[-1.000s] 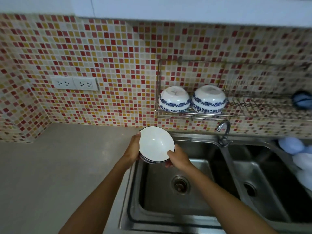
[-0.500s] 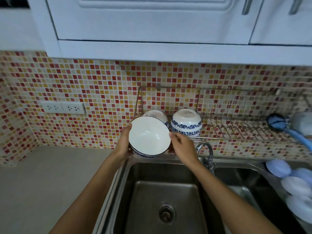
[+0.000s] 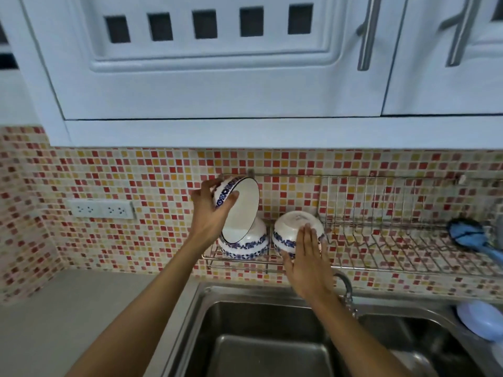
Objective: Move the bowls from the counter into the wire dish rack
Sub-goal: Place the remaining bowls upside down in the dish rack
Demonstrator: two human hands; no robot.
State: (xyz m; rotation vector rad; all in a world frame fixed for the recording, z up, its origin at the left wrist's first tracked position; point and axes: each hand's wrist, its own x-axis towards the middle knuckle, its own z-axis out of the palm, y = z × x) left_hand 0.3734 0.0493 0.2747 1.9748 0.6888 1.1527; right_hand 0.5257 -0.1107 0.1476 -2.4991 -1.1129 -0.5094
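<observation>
My left hand (image 3: 211, 213) grips a white bowl with a blue flower band (image 3: 241, 206), tilted on its side with the opening facing right, above the left end of the wire dish rack (image 3: 381, 240). Under it an upturned bowl (image 3: 245, 244) rests in the rack. A second upturned bowl (image 3: 292, 227) sits just to its right. My right hand (image 3: 307, 257) lies flat with fingers straight against the front of that second bowl, holding nothing.
White wall cabinets (image 3: 217, 63) hang low above the rack. A double steel sink (image 3: 272, 336) lies below, with a tap (image 3: 345, 289) at its middle. A blue brush (image 3: 468, 235) lies at the rack's right end. A blue dish (image 3: 479, 319) sits by the right sink. Grey counter (image 3: 68, 322) at left.
The bowl has gone up from over the sink to the rack and tipped onto its side. My right hand has let go of it and moved onto the right upturned bowl.
</observation>
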